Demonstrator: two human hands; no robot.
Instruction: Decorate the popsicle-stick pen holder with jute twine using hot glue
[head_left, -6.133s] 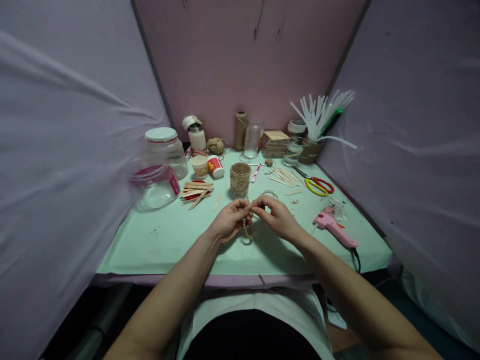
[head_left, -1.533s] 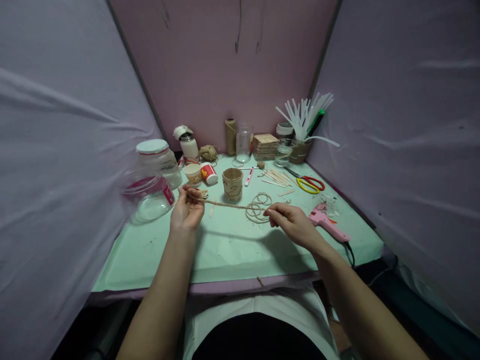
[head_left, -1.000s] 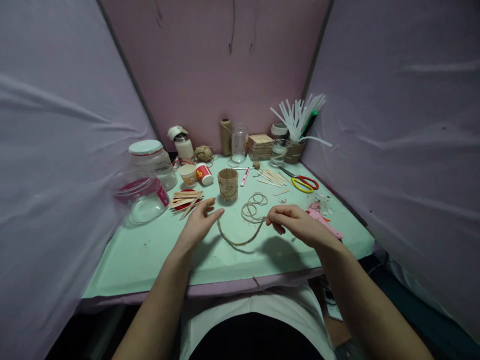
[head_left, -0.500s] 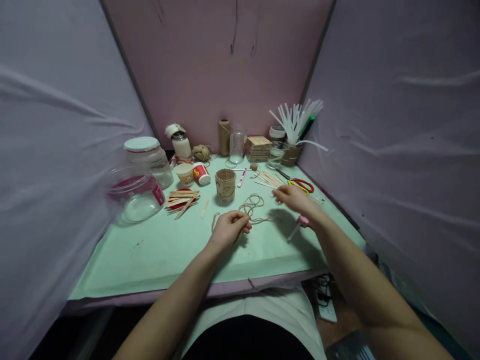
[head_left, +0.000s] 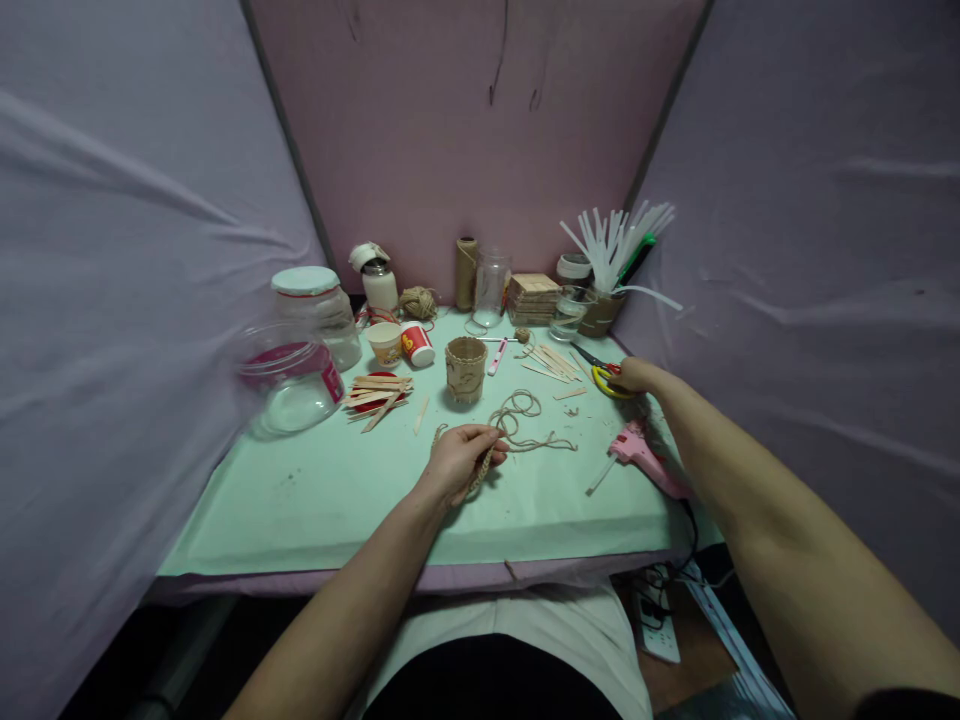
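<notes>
My left hand (head_left: 466, 458) is closed on a braided twine cord (head_left: 480, 478), whose loose strands (head_left: 517, 405) curl on the table beyond my fingers. At the right, my right hand (head_left: 637, 377) grips the red and yellow handles of a pair of scissors (head_left: 606, 372); the dark blades point away to the left. Behind my left hand stands a small cup wrapped in twine (head_left: 465, 372). Nearer me than the scissors lies a pink glue gun (head_left: 645, 458), its glue stick end pointing left.
Clear jars (head_left: 296, 385) stand at the left, beside craft sticks on a red lid (head_left: 375, 405) and two paper cups (head_left: 385, 345). More sticks (head_left: 551, 362), a glass of water (head_left: 568, 318) and a holder of white glue sticks (head_left: 600, 315) are at the back right. Fabric walls enclose the table.
My right hand has moved right from above the table to the scissors and taken hold of their handles. My left hand keeps the cord in nearly the same place. The view has shifted slightly.
</notes>
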